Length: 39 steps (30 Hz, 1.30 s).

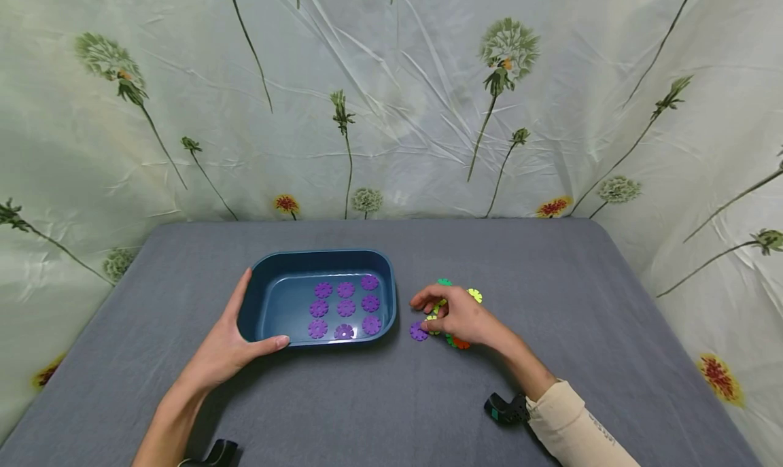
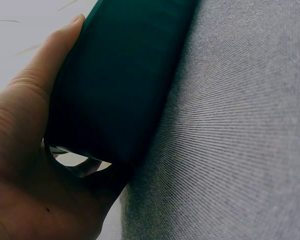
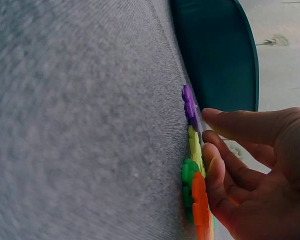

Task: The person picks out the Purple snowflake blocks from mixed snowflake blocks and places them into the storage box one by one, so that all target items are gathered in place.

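Note:
A dark blue rectangular tray (image 1: 278, 304) with rounded corners lies on the table, several purple notched plastic discs (image 1: 346, 308) set out in rows on its right part. My left hand (image 1: 223, 348) grips the tray's left end, its thumb along the front rim and its fingers round the left side. To the right of the tray, my right hand (image 1: 461, 314) hovers low over a small pile of similar discs. Its thumb is right by a loose purple disc (image 1: 419, 331) and a yellow disc (image 3: 195, 145); nothing shows between thumb and fingers. The hand partly hides the pile.
In the pile, an orange disc (image 3: 200, 205) and a green disc (image 3: 188, 182) overlap. Another yellow disc (image 1: 474, 295) lies beyond my right hand. Grey cloth covers the table (image 1: 391, 406). A flower-patterned curtain (image 1: 404, 113) hangs behind and beside it.

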Motion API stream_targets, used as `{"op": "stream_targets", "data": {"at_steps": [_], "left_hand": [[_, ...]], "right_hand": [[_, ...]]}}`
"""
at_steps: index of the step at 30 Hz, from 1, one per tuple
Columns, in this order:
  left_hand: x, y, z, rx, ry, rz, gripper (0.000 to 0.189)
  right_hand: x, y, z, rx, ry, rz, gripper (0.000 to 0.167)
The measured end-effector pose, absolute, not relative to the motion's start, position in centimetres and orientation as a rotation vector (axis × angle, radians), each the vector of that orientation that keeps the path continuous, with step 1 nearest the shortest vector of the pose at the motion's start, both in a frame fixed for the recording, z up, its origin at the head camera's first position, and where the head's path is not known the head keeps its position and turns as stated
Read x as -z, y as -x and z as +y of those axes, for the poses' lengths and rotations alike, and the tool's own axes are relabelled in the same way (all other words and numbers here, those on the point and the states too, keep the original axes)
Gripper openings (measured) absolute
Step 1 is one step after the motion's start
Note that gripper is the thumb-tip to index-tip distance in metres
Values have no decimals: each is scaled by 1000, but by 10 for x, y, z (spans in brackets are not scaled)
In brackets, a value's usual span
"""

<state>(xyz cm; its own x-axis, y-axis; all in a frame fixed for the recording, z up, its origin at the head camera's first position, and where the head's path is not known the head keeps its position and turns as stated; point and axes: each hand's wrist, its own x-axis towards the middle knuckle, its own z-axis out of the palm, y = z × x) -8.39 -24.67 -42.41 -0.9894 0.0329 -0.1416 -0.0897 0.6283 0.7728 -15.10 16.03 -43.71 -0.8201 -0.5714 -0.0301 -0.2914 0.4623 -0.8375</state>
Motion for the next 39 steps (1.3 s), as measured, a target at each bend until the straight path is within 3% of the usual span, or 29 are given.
{"op": "stream_targets", "data": {"at_steps": [15, 26, 39], "left_hand": [[426, 84, -247, -1281, 60, 2708, 136], [424, 84, -247, -1297, 52, 2701, 134], [424, 84, -246, -1277, 68, 2708, 136]], "right_hand": [[437, 151, 156, 1223, 822, 2415, 24], [434, 148, 156, 1139, 809, 2451, 30], [430, 150, 156, 1137, 809, 2392, 22]]}}
